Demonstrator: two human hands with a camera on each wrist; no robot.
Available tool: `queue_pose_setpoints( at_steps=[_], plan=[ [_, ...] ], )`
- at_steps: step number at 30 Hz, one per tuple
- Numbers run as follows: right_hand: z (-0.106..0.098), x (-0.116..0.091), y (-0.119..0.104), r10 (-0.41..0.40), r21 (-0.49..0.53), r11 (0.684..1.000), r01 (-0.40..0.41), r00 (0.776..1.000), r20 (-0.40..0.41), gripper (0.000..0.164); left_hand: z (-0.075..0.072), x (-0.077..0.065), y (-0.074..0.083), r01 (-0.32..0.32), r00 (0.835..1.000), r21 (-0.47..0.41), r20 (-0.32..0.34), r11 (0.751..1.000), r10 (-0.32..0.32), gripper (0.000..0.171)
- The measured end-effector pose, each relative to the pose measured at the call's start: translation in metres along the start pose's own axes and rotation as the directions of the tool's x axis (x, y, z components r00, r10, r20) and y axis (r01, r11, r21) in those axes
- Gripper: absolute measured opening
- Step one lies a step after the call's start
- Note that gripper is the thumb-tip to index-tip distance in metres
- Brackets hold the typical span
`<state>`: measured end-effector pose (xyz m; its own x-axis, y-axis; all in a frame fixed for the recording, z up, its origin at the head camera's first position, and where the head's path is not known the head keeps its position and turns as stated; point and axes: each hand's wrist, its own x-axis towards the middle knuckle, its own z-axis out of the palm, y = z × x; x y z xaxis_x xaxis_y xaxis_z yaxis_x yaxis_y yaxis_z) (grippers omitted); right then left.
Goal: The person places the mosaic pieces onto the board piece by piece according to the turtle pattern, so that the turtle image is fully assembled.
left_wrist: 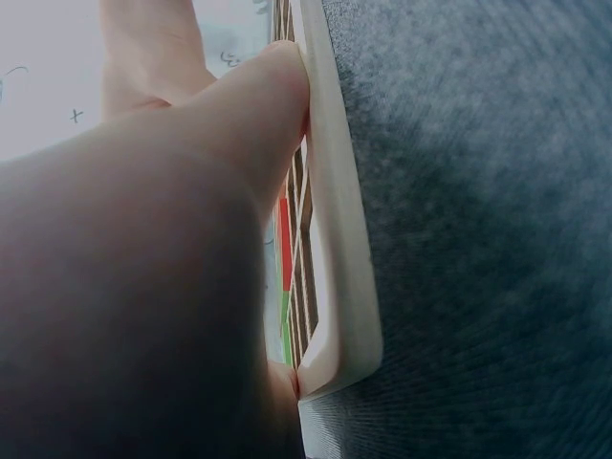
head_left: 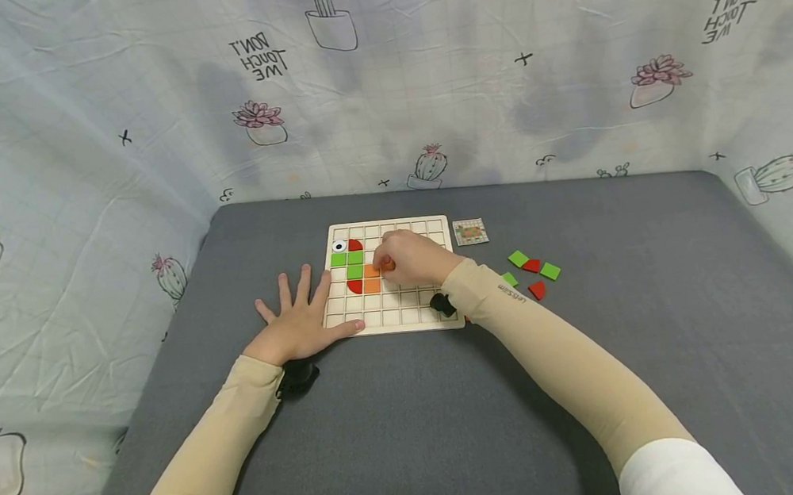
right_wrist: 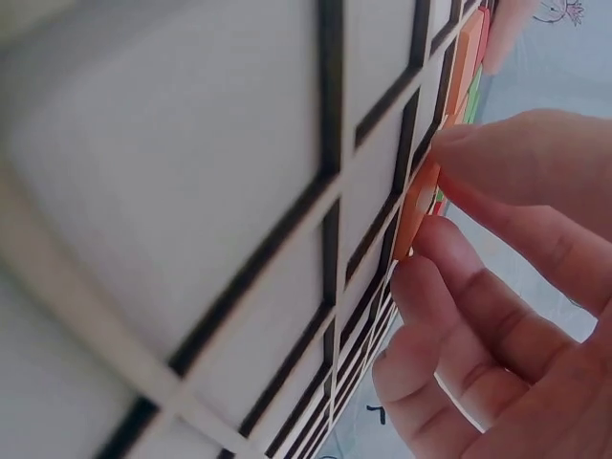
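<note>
A: What to see in the right wrist view?

B: An orange tile [right_wrist: 417, 206], pinched between thumb and fingertips, right at the grid of a wooden board [head_left: 389, 320]. Seated in a cell or just above? Cannot tell.

A: And from the head view?

B: Mostly hidden there, behind the curled fingers of the right hand [head_left: 408, 258]. Shown instead, left of that grip: a white eye tile [head_left: 339, 247] near the board's far left corner, a red rounded tile [head_left: 355, 245] beside it, green tiles [head_left: 354, 258] below, then other orange tiles [head_left: 371, 285].

A: Anything clearer in the left wrist view?

B: The board's pale rim [left_wrist: 344, 239] from the side, with the thumb of the left hand [head_left: 296, 321] touching at the near edge.

A: And the other fingers?

B: Straight and spread by the left edge, gripping nothing. Left of the pinched tile, with set tiles between.

A: Edges and room?

B: Just beside the far right corner, a small patterned card [head_left: 471, 232]. Past the right wrist, loose green tiles [head_left: 550, 271] and red tiles [head_left: 538, 290]. Farther right, and along the near side, broad gray tabletop [head_left: 655, 254]. Behind the far edge, a hanging printed cloth [head_left: 569, 103].
</note>
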<state>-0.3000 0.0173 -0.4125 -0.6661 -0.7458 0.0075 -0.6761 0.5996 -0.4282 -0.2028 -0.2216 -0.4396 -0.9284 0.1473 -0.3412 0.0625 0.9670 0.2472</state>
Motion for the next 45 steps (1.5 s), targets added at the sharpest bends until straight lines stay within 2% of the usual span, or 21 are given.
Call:
queue_pose_setpoints(
  at_steps=[11, 21, 36, 45],
  plan=[
    [0.006, 0.002, -0.003, -0.033, 0.002, 0.999, 0.033, 0.999, 0.004, 0.02, 0.0, 0.001, 0.0, 0.002, 1.0, 0.0, -0.004, 1.0, -0.002, 0.121],
    [0.006, -0.001, -0.006, -0.025, 0.004, 1.0, 0.025, 1.0, 0.003, 0.02, 0.0, 0.0, 0.001, 0.003, 1.0, 0.002, -0.004, 1.0, -0.003, 0.121],
    [-0.007, -0.036, -0.002, 0.033, 0.024, 0.999, -0.033, 0.999, -0.029, 0.022, 0.0, 0.001, 0.0, 0.015, 1.0, 0.005, 0.0, 1.0, -0.015, 0.121],
    [-0.01, -0.058, 0.001, 0.037, 0.054, 0.998, -0.035, 0.998, -0.048, 0.023, 0.0, 0.0, 0.001, 0.013, 1.0, 0.0, -0.003, 1.0, -0.013, 0.121]
  ],
)
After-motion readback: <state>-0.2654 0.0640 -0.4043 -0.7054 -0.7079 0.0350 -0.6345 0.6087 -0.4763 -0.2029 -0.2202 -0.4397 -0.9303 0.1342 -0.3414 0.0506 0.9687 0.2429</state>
